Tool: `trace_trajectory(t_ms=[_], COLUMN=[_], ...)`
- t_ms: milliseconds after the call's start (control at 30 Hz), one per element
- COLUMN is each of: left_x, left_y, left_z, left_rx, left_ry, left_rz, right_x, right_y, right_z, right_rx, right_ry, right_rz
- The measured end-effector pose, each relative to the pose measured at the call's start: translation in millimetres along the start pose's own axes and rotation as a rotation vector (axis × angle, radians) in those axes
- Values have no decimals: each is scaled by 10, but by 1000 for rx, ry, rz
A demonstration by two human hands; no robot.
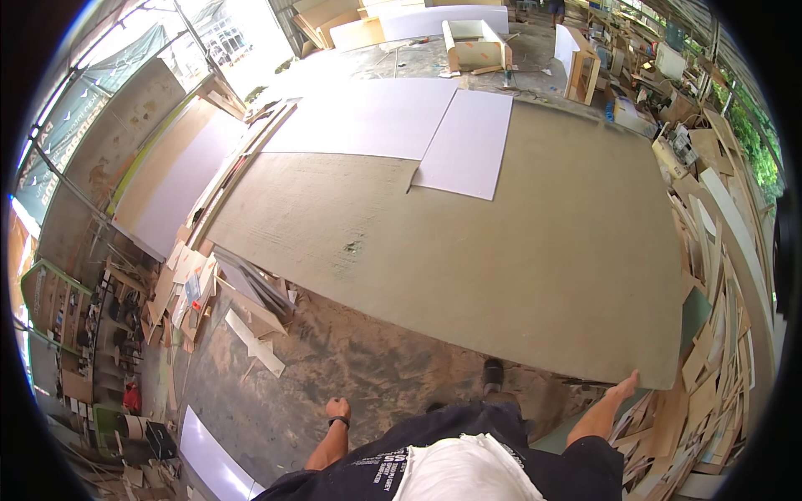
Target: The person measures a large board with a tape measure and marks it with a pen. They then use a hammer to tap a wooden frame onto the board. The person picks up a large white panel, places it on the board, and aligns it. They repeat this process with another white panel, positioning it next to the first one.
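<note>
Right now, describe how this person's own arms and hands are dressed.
Both forearms are bare, coming out of short dark sleeves. The left hand has a dark band around the wrist, like a watch or strap. The right hand wears no glove, and no band shows on it. Neither hand is gloved.

Daylit workshop interior under even, diffuse light. The strongest light enters at the upper left of the frame, where the opening is overexposed to white. Shadows are soft and short. The two pale panels (pixel 401 125) near the upper centre reflect a mild sheen. Fisheye distortion bends straight edges toward the rim, which ends in a black circular vignette. Focus is sharp centrally, softer at the edges.
</note>
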State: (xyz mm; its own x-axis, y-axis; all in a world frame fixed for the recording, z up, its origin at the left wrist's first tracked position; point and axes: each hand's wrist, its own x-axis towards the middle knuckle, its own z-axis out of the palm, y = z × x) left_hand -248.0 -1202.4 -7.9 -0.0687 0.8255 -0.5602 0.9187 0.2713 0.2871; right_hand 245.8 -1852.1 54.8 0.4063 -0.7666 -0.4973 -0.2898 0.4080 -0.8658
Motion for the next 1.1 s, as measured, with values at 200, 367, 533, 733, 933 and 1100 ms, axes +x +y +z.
trace_trajectory(t_ms=[200, 367, 533, 733, 933, 1100], left_x=[-811, -1493, -1666, -1552, -1584, -1586], left_y=[1556, 2779, 3614, 3718, 3809, 3811], left_z=[626, 1019, 1360, 1625, 1556, 1526], left_rx=[-197, -345, -175, 129, 178, 190], left_ry=[456, 438, 346, 498, 496, 464], left_rz=[446, 817, 628, 622, 598, 595], right_x=[-132, -210, -383, -1681, -2640, -3144], right_y=[-173, -203, 48, 510, 1050, 1152], right_z=[52, 272, 919, 2626, 4434, 5467], right_rx=[2, -552, -933, -859, -958, -1200], right_ry=[26, 406, 430, -863, -1231, -1372], right_rz=[24, -130, -1026, -1401, -1588, -1713])
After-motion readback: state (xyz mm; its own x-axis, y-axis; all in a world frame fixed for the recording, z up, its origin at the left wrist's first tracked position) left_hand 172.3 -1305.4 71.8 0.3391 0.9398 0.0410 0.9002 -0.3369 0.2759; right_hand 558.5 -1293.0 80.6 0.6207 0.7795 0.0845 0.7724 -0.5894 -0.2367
